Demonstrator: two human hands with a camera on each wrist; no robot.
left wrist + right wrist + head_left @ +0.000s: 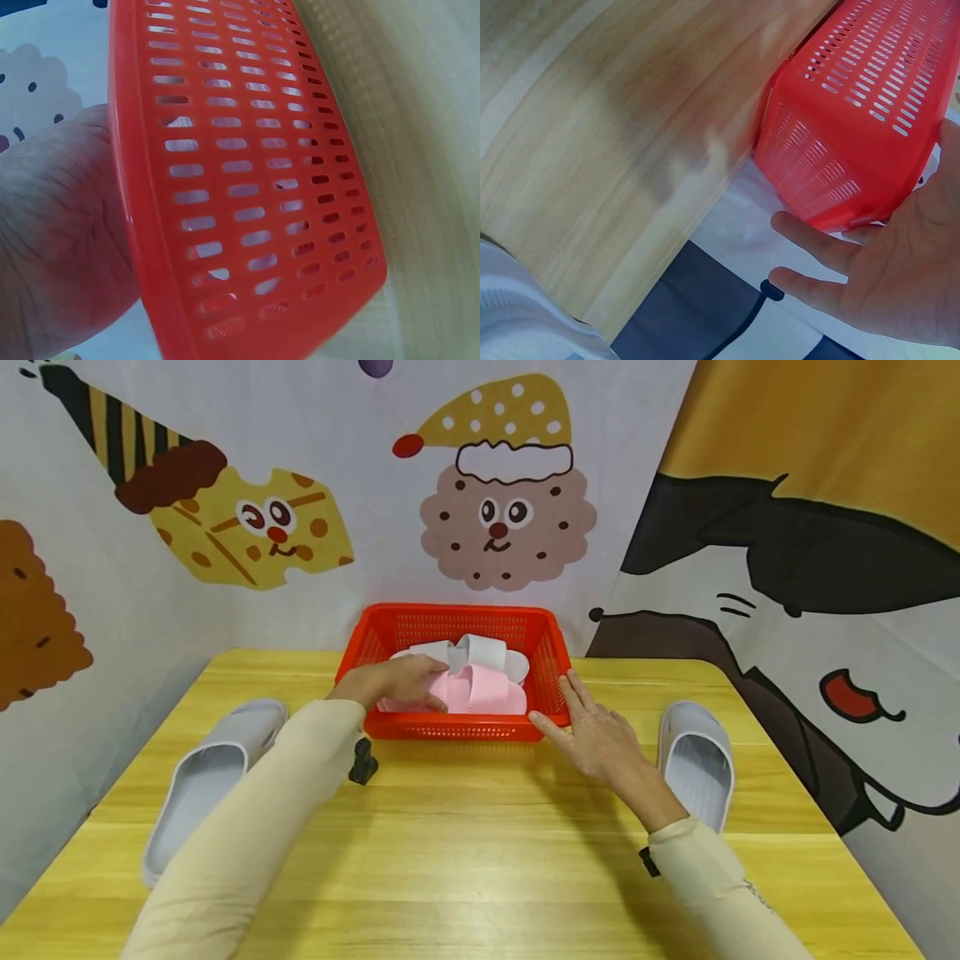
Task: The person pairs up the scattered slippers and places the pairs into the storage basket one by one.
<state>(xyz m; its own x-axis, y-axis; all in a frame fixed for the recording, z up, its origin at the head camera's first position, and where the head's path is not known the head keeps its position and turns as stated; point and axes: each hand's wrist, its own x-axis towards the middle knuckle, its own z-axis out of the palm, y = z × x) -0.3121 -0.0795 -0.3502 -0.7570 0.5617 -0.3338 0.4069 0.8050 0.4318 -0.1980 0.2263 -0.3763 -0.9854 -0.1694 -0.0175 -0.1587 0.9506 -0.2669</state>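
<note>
A red plastic basket point(457, 727) stands at the back of the table. Pink slippers point(495, 693) lie along its near side, with white slippers point(483, 652) behind them. Reaching over the basket's left front corner, my left hand point(397, 681) grips the pink slippers near their left end, thumb on the near side and fingers on the far side. The left wrist view hides its fingers behind the basket wall. My right hand point(600, 735) is at the right front corner, its fingers point(810, 240) straight and spread against the outside of the basket.
One grey slipper point(213, 777) lies at the table's left, partly behind my left sleeve. Another grey slipper point(697, 768) is at the right, beside my right wrist. A cloth with cartoon prints point(300, 610) hangs right behind the wooden table point(465, 860).
</note>
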